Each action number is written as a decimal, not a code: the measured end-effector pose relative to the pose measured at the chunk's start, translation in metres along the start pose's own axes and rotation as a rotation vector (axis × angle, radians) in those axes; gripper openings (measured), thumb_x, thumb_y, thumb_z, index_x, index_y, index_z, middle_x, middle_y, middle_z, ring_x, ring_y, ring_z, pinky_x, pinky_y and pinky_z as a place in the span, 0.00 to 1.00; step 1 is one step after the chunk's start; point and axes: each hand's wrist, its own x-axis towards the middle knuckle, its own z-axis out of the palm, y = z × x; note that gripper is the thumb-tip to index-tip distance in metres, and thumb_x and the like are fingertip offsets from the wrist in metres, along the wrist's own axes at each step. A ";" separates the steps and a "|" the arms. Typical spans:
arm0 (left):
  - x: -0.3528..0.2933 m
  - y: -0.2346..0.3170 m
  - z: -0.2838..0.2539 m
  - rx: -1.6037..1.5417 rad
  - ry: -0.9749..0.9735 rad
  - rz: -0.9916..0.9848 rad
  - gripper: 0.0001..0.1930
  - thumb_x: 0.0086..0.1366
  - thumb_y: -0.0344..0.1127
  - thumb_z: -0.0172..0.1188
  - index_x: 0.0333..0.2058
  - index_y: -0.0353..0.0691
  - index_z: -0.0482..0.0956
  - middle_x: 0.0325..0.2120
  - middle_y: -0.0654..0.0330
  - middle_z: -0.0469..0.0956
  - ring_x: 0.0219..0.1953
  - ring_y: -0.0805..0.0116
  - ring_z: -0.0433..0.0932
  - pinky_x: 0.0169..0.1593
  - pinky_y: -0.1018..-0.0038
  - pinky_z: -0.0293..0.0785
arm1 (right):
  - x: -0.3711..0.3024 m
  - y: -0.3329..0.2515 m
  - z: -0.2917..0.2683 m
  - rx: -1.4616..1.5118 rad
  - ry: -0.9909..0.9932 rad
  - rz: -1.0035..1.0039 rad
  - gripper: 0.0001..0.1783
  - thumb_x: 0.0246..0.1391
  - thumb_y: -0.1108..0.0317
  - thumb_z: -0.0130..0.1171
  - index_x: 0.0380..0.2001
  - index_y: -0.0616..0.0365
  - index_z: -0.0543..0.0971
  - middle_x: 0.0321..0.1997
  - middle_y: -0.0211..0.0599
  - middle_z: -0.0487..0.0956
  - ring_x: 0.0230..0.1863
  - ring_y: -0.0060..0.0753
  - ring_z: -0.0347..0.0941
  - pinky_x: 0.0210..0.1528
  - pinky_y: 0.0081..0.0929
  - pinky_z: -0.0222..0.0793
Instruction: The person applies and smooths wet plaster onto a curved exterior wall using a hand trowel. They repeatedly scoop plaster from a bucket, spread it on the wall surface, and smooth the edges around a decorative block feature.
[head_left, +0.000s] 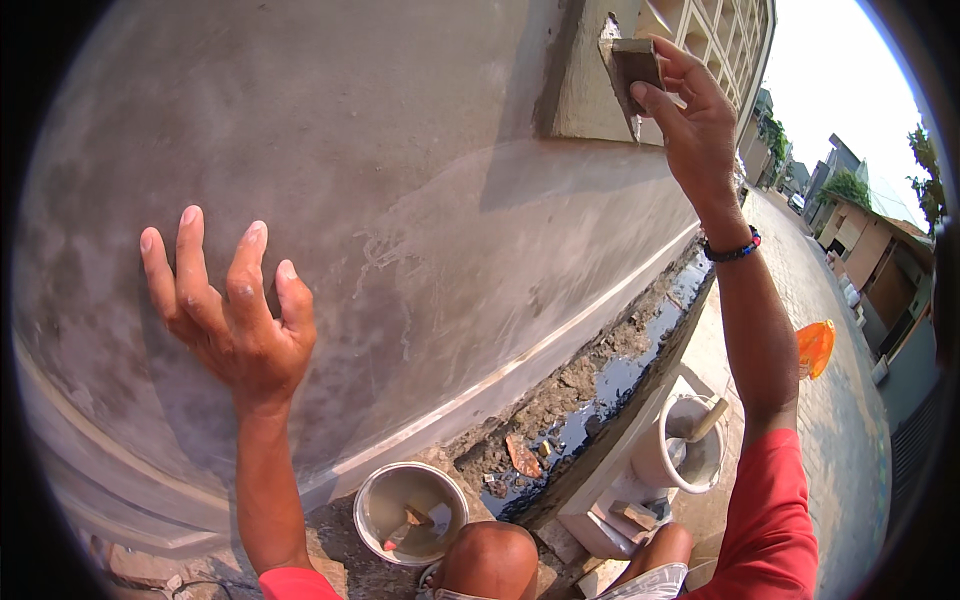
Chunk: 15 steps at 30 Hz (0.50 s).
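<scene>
My left hand (240, 320) is in front of the grey plastered wall (400, 90), fingers spread and curved, with nothing in it. Whether its fingertips touch the wall cannot be told. At upper right, my right hand (695, 125) grips a small plastering trowel (636, 65) with a thin, smeared blade and a grey back. The blade's edge lies against the pale raised border (582, 100) beside a lattice of openings (715, 35). My fingers partly hide the trowel's grip.
Below, a white bucket (362, 530) holds murky water and a tool. A second bucket (650, 470) with a wooden-handled tool stands on the ledge right of a dark-water drain (625, 375). An orange bag-like thing (816, 348) is beside my right arm, near the paved lane (845, 420).
</scene>
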 end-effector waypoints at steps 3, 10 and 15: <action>-0.001 -0.002 0.000 0.008 -0.003 -0.001 0.17 0.60 0.34 0.58 0.49 0.47 0.75 0.60 0.54 0.64 0.66 0.43 0.56 0.65 0.54 0.58 | 0.026 -0.024 0.023 -0.002 0.103 -0.185 0.22 0.54 0.73 0.58 0.54 0.54 0.75 0.39 0.34 0.78 0.39 0.25 0.75 0.37 0.25 0.72; 0.000 -0.002 -0.001 -0.008 0.002 -0.002 0.17 0.59 0.34 0.59 0.49 0.47 0.76 0.60 0.54 0.65 0.66 0.42 0.57 0.64 0.53 0.60 | -0.007 0.024 0.031 -0.239 0.105 -0.093 0.25 0.49 0.74 0.65 0.53 0.53 0.78 0.39 0.35 0.79 0.40 0.27 0.76 0.42 0.26 0.74; -0.003 -0.001 -0.002 -0.029 -0.019 -0.012 0.17 0.59 0.34 0.60 0.49 0.46 0.76 0.59 0.53 0.65 0.66 0.41 0.57 0.64 0.53 0.61 | -0.038 0.028 0.005 -0.211 0.084 0.035 0.25 0.49 0.73 0.66 0.53 0.53 0.78 0.38 0.35 0.79 0.40 0.28 0.77 0.40 0.27 0.75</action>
